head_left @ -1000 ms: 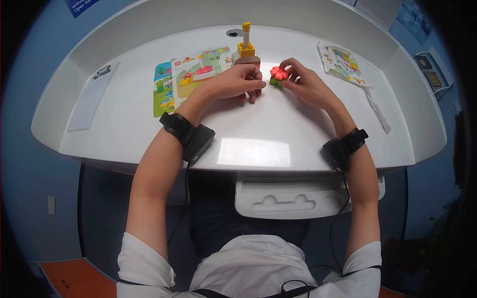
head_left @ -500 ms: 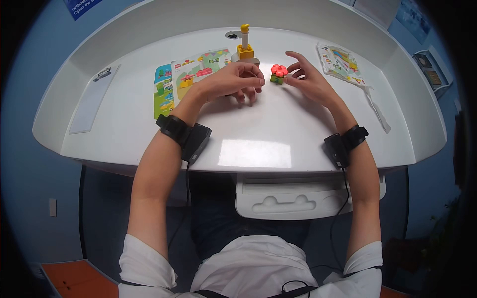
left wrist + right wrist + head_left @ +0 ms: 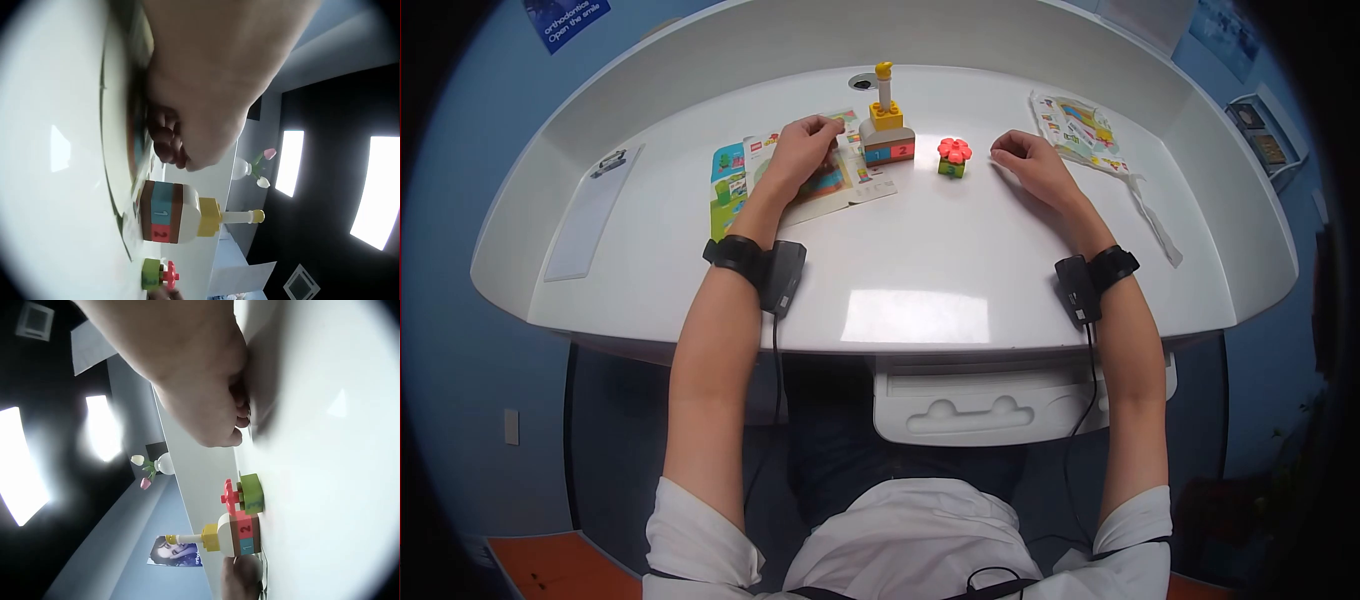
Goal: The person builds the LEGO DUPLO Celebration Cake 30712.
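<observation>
A toy-brick cake [image 3: 888, 150] stands upright, numbered 1 and 2 on its blue and red front, with a yellow brick and a candle on top. To its right sits a green brick [image 3: 951, 169] marked 3, topped by a red flower piece [image 3: 954, 151]. My left hand [image 3: 805, 150] is over the instruction leaflet [image 3: 860, 198], left of the cake, its fingers loosely curled with nothing held. Right of the flower, my right hand [image 3: 1038, 170] rests low over the table, fingers loosely bent around nothing. In the right wrist view its fingertips are right at the tabletop.
A green and blue booklet [image 3: 726, 180] lies partly under the leaflet. At the far left is a clipboard [image 3: 595, 215]; at the right, an opened plastic packet [image 3: 1085, 130]. A raised white wall [image 3: 960, 35] rings the back of the desk, with a round cable hole [image 3: 862, 82] near it.
My left hand has moved left from in front of the cake to over the leaflet, uncovering the cake's front. My right hand has drawn away from the flower brick, to the right, fingers curling more.
</observation>
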{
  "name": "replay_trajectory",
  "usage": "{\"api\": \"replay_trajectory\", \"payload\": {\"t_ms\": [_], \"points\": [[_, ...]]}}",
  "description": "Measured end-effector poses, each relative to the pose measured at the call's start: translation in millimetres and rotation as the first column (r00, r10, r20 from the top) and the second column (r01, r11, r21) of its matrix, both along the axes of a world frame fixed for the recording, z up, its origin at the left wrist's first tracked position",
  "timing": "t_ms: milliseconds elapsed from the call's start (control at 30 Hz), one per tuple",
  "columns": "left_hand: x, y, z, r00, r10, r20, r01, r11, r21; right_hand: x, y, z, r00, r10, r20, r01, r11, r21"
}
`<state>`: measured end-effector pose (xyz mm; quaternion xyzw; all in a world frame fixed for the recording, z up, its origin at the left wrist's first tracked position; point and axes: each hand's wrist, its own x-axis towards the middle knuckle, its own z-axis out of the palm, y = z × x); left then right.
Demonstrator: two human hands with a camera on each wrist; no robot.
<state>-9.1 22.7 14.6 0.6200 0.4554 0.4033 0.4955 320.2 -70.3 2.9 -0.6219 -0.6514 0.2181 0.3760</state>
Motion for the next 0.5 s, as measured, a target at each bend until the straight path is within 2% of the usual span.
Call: {"api": "replay_trajectory", "payload": {"t_ms": [33, 67, 100, 167, 300, 367, 500], "points": [[2.2, -6.2, 2.6, 0.991, -0.053, -0.126, 0.060, 0.997, 0.049, 0.7, 1.8, -1.6, 1.000, 0.012, -0.001, -0.012, 1.000, 0.015], [2.6, -2.5, -2.4, 0.986, -0.062, -0.155, 0.075, 0.994, 0.082, 1.2, 2.2, -4.1, 1.000, 0.024, -0.004, -0.024, 0.999, 0.029], [1.6, -0.7, -2.3, 0.986, -0.063, -0.157, 0.076, 0.994, 0.083, 2.4, 2.5, -5.9, 1.000, 0.023, -0.006, -0.023, 0.999, 0.030], [-2.0, 4.4, -1.9, 0.999, -0.024, 0.049, 0.025, 1.000, -0.019, 1.7, 1.2, -4.9, 1.000, 0.027, -0.006, -0.027, 0.999, 0.033], [-2.9, 6.8, -3.0, 0.998, -0.029, 0.049, 0.031, 0.999, -0.035, 2.1, 2.2, -4.2, 1.000, 0.027, 0.015, -0.028, 0.999, 0.027], [-1.6, 4.0, -2.1, 0.997, -0.060, -0.041, 0.060, 0.998, -0.011, 1.4, 1.8, -4.8, 1.000, 0.021, 0.013, -0.022, 0.999, 0.033], [-1.3, 2.5, -1.0, 0.997, -0.047, -0.056, 0.046, 0.999, -0.008, -0.1, -0.3, -2.2, 1.000, 0.024, 0.012, -0.025, 0.999, 0.027]]}}
